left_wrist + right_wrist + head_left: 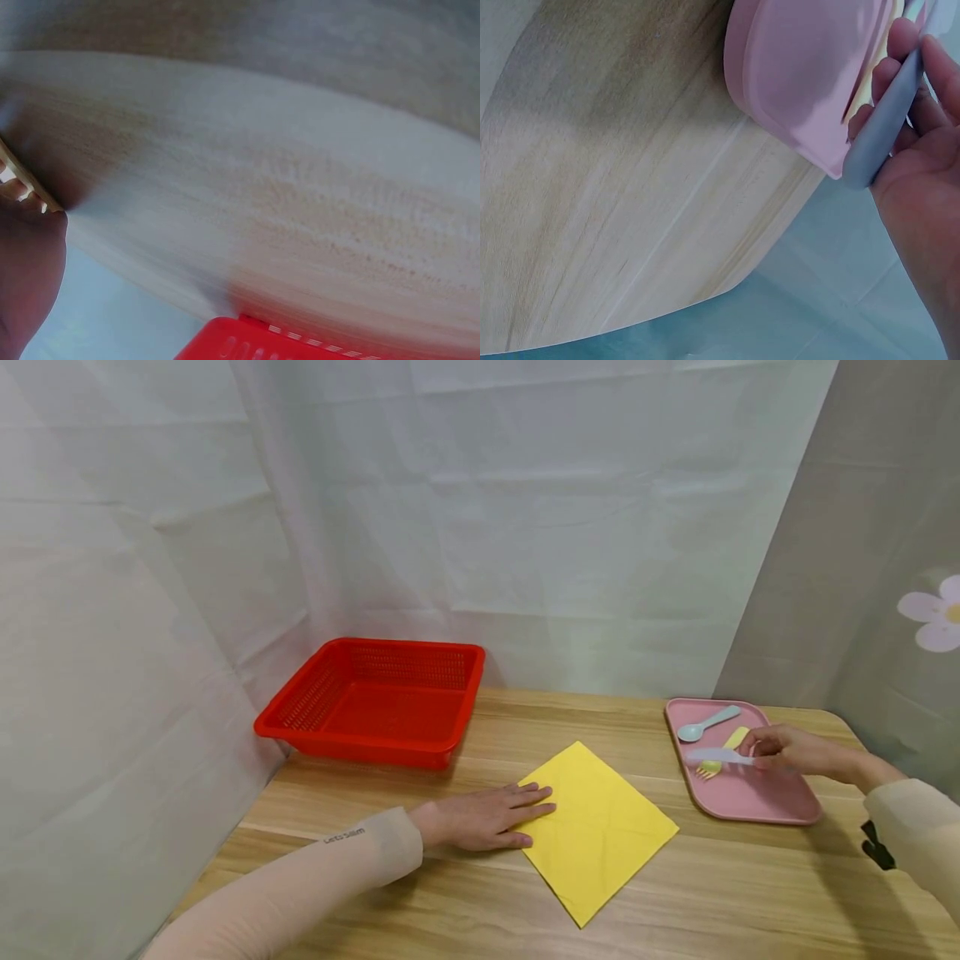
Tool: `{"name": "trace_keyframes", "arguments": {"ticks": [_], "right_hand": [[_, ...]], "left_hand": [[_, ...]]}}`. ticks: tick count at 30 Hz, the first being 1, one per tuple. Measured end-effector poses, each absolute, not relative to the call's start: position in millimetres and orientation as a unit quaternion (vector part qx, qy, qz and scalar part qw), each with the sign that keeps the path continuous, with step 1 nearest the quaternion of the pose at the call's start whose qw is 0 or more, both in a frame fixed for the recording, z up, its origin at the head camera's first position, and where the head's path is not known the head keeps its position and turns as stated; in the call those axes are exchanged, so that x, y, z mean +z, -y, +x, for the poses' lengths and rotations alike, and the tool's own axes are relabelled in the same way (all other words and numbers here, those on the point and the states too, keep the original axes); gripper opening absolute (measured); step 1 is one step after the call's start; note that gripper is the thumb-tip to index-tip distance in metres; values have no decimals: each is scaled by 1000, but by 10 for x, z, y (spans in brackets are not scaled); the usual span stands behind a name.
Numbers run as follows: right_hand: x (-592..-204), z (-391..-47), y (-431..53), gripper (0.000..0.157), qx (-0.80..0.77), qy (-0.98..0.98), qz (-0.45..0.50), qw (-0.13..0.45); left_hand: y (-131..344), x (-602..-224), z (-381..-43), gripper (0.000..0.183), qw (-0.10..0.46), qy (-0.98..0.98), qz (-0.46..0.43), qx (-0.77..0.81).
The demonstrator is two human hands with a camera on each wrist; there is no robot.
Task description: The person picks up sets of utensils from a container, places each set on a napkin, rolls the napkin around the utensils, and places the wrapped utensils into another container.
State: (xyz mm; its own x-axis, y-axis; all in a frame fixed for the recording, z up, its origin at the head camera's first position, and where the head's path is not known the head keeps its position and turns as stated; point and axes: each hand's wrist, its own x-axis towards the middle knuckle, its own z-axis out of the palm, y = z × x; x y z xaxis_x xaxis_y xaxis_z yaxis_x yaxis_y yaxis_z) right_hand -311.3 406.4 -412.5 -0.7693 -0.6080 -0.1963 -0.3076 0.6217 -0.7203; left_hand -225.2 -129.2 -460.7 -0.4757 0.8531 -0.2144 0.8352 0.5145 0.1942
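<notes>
A folded yellow napkin [600, 831] lies on the table, its corners pointing front and back. Across its left corner rests my left hand [487, 818], fingers spread and straight. At the right, my right hand [798, 752] pinches a pale lilac plastic knife [712, 755] by its handle, blade pointing left, above the pink tray [776, 797]. The knife's handle [889, 124] runs between thumb and fingers in the right wrist view. On the tray are a pale blue spoon [705, 723] at the back and a yellow fork [723, 753], partly hidden by the knife.
A red plastic basket [367, 746] with perforated sides stands at the back left of the wooden table [555, 710]. Pale cloth [540, 527] hangs behind and at both sides. The table's rounded right edge is near the tray.
</notes>
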Motion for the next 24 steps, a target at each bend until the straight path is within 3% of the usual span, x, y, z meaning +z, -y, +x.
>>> {"name": "trace_keyframes", "arguments": {"ticks": [7, 17, 24], "right_hand": [[-4038, -3116, -4070, 23, -328, -889, -234, 216], [-3921, -3074, -3948, 18, -318, -911, -206, 163], [-3877, -3039, -3848, 21, -320, -914, -190, 162]], "left_hand": [[1298, -4611, -2258, 67, 139, -858, 493, 28], [1294, -4592, -2247, 67, 139, -858, 493, 30], [1297, -4588, -2243, 67, 141, -858, 493, 36]]}}
